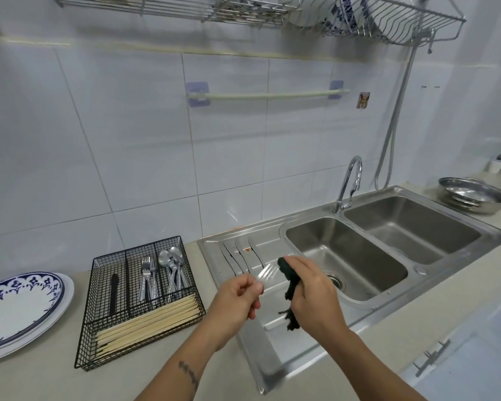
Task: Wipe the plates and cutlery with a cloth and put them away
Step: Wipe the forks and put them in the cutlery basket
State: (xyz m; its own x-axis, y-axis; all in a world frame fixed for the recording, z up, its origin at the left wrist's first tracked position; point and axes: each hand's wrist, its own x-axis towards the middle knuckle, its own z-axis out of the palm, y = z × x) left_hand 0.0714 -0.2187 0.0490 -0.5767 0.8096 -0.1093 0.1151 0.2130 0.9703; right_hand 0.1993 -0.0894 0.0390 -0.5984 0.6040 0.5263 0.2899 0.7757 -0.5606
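Left hand (240,296) pinching blurred knife (265,273) by its handle over the drainboard (214,250), right hand (310,287) gripping soft dark cloth (288,282) just beside; thin, stiff, probably slick — hold handle, wipe away from edge.

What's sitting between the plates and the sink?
The head view shows a black wire tray between the plates and the sink, holding a knife, forks, spoons and chopsticks.
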